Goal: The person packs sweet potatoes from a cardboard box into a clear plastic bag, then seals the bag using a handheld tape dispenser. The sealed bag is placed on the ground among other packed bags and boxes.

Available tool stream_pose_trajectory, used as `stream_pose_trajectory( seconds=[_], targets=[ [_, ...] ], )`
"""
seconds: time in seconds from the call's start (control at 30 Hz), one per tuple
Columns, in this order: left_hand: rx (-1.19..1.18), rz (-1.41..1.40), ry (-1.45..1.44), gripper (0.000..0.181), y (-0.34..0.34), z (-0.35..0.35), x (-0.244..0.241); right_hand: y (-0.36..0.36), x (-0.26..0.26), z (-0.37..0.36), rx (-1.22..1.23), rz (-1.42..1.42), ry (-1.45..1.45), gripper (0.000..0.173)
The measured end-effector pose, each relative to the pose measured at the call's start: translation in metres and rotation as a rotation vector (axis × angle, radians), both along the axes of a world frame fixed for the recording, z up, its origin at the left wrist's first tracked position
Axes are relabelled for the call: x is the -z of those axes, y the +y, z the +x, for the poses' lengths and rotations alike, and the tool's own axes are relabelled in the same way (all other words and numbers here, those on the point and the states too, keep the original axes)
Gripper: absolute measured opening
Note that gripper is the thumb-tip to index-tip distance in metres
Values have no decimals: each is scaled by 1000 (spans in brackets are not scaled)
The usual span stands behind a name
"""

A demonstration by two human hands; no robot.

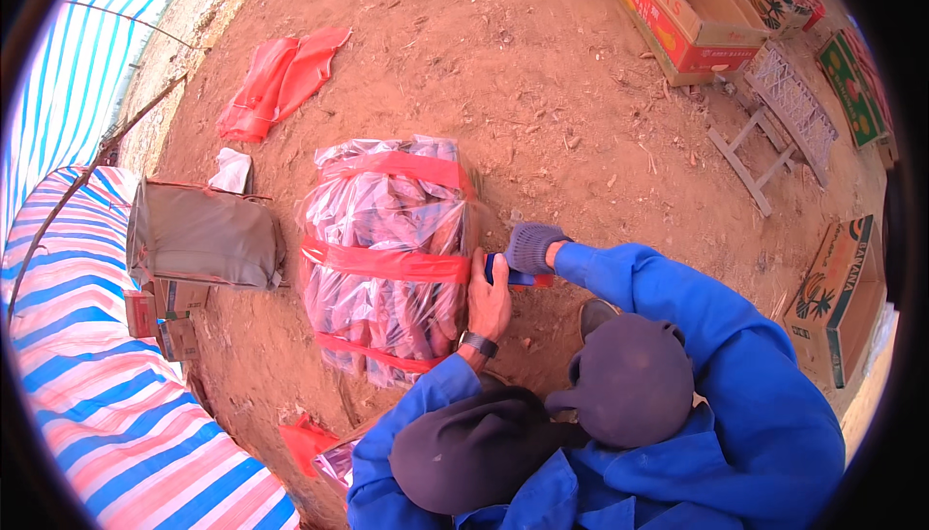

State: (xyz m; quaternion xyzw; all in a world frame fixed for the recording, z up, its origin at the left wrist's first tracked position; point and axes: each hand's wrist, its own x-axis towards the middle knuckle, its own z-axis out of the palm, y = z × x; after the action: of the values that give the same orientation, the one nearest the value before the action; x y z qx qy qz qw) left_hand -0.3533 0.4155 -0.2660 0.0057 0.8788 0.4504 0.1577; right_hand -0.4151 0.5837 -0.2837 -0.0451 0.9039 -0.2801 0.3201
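Before me on the soil lies a packed carton (377, 310) of sweet potatoes, covered with clear plastic film and crossed by three bands of red tape (395, 263). My bare left hand (488, 303), with a dark watch at the wrist, rests against the carton's near side at the end of the middle band. Its finger and thumb are spread there. My right hand (535, 247), in a grey knitted glove, grips a blue and red tape dispenser (521, 278) right beside my left hand. The dispenser is partly hidden by both hands.
Red mesh bags (283, 83) lie beyond the carton. At left stands a grey fabric-covered bundle (210, 236) beside a striped tarp (87, 356). A folding stool (787, 120), an open banana carton (689, 22) and another carton (831, 305) stand at right. My knees (631, 381) are close below.
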Motion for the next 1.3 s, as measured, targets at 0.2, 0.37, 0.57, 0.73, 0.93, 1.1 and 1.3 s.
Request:
stream_pose_trajectory(
  seconds=[0.2,0.37,0.57,0.73,0.93,1.1,1.3],
  targets=[
    [0,56,-33,76,6,-13,27,-20,38,9,106,-14,69,59],
    [-60,-140,-80,83,-4,15,70,81,-29,40,261,-133,-173,61],
    [269,745,-593,90,6,15,-40,160,-129,59,300,-524,-9,52],
    [208,754,-127,68,-37,-30,-153,138,-207,29,19,-498,154,51],
    [81,859,-31,39,-112,-28,-188,34,-270,-11,-133,-465,28,53],
    [-37,896,95,38,-181,-15,-187,-43,-291,-26,-282,-471,35,57],
    [-148,1694,-67,39,-230,6,-204,-114,-300,-41,-432,-328,85,61]
  ],
)
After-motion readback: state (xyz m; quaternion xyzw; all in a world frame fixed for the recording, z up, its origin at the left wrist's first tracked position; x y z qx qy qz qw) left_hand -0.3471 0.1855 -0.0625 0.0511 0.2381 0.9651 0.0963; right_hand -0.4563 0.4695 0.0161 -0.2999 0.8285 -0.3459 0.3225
